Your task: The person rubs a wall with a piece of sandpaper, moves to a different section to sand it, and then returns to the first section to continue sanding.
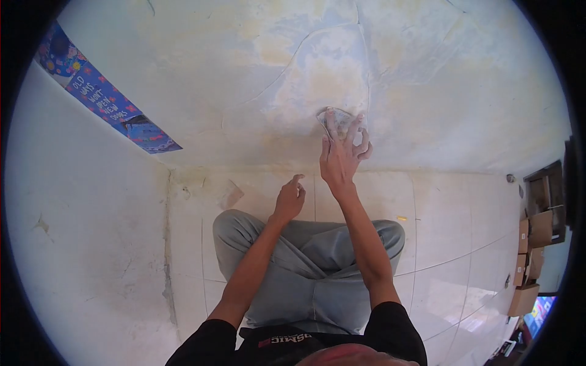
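My right hand (343, 149) reaches up to the wall (293, 79), its spread fingers pressing a worn, greyish piece of sandpaper (325, 122) flat against the surface. Part of the sheet is covered by those fingers. Around it the wall is patchy, pale blue and cream, with cracks running upward. Above my crossed legs (305, 256) hangs my left hand (291, 196), open and loosely curled with the index finger out; I see nothing in it. A thin brownish-pink piece (232, 195) lies on the floor to its left, close to the wall's foot.
Light tiles (442, 244) cover the floor. A small yellow object (401, 218) lies right of my knee. A blue printed banner (101, 97) runs along the left wall corner. Cardboard boxes (525, 299) are stacked at the far right, near a lit screen (540, 314).
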The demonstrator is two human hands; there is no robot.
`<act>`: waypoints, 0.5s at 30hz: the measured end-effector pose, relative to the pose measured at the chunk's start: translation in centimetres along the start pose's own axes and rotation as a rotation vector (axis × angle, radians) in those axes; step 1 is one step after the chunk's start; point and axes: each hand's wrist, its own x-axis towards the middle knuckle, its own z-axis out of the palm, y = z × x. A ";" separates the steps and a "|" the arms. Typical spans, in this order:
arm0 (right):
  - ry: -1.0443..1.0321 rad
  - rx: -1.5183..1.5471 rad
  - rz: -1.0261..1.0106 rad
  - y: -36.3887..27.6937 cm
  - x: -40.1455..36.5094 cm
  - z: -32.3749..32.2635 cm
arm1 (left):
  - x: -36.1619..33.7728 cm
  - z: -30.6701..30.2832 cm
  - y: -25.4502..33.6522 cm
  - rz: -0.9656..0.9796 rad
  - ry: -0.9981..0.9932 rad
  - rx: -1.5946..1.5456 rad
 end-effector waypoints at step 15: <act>-0.006 0.056 -0.008 0.3 0.2 -0.5 | -0.2 -0.2 0.5 -0.041 -0.031 0.003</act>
